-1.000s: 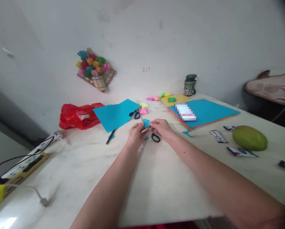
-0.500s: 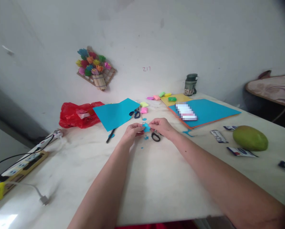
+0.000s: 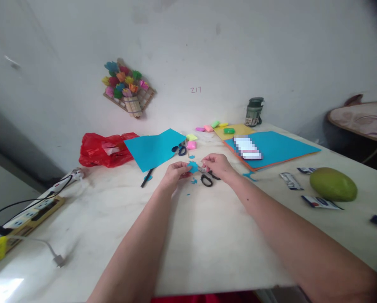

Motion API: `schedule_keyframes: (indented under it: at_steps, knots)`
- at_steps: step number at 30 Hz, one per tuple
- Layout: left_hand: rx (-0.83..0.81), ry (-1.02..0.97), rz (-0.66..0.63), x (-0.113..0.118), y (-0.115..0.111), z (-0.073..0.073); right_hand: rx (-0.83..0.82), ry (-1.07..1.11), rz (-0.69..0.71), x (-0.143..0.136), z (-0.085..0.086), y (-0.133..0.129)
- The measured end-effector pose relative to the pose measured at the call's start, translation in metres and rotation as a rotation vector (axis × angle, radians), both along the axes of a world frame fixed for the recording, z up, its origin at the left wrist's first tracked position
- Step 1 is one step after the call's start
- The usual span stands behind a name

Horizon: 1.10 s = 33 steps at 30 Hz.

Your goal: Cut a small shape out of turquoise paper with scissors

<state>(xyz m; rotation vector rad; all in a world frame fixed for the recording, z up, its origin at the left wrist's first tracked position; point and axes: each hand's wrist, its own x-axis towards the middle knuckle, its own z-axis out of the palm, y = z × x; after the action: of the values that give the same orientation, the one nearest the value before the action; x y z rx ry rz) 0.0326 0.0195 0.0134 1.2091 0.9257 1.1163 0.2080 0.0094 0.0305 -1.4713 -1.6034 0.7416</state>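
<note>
My left hand [image 3: 177,171] pinches a small cut piece of blue paper [image 3: 193,167] between thumb and fingers. To its right, my right hand [image 3: 218,165] is closed with thumb and fingertips together, a little apart from the paper; anything between them is too small to make out. Black-handled scissors [image 3: 207,180] lie on the table just under the right hand. Small blue paper scraps [image 3: 193,181] are scattered below the held piece, and another scrap [image 3: 192,157] lies beyond it.
A large blue sheet [image 3: 153,147], a black pen [image 3: 147,178] and a second pair of scissors [image 3: 182,150] are at left. A phone [image 3: 247,147] rests on stacked coloured paper [image 3: 286,145]. Further right are a green mango [image 3: 332,184] and small packets [image 3: 321,202]. A power strip [image 3: 27,219] lines the left edge.
My right hand has let go of the blue paper piece and drawn up and to the right, uncovering more of the scissors. My left hand still holds the piece.
</note>
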Motion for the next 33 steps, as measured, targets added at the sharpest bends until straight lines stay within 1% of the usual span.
schedule_keyframes:
  at_steps: [4, 5, 7, 10, 13, 17, 22, 24, 28, 33]
  knots:
    - [0.004, -0.006, -0.002, -0.002, 0.002, -0.002, 0.099, -0.546, -0.123, 0.01, 0.005, -0.001]
    - [0.002, -0.009, -0.002, -0.002, 0.002, -0.002, 0.095, -0.667, -0.111, 0.011, 0.007, -0.003]
    - [0.001, -0.021, -0.001, -0.003, 0.003, -0.003, 0.05, -0.842, -0.052, 0.012, 0.01, -0.006]
    - [-0.011, -0.04, 0.004, -0.004, 0.005, -0.005, -0.028, -0.982, 0.045, 0.008, 0.011, -0.011]
    - [-0.036, -0.047, 0.009, -0.005, 0.005, -0.006, -0.014, -1.041, 0.072, 0.003, 0.012, -0.015]
    - [-0.03, -0.063, -0.002, -0.005, 0.005, -0.008, 0.029, -1.025, 0.062, -0.005, 0.014, -0.019]
    - [0.014, -0.091, 0.001, -0.007, 0.006, -0.012, -0.065, -1.065, 0.079, -0.015, 0.014, -0.021]
    - [0.026, -0.086, 0.003, -0.008, 0.007, -0.013, -0.078, -1.085, 0.08, -0.016, 0.012, -0.021]
    - [0.031, -0.069, 0.006, -0.007, 0.009, -0.016, -0.025, -1.102, 0.088, -0.011, 0.014, -0.019]
    - [0.008, -0.061, 0.004, -0.007, 0.008, -0.015, -0.056, -1.075, 0.068, 0.004, 0.02, -0.016]
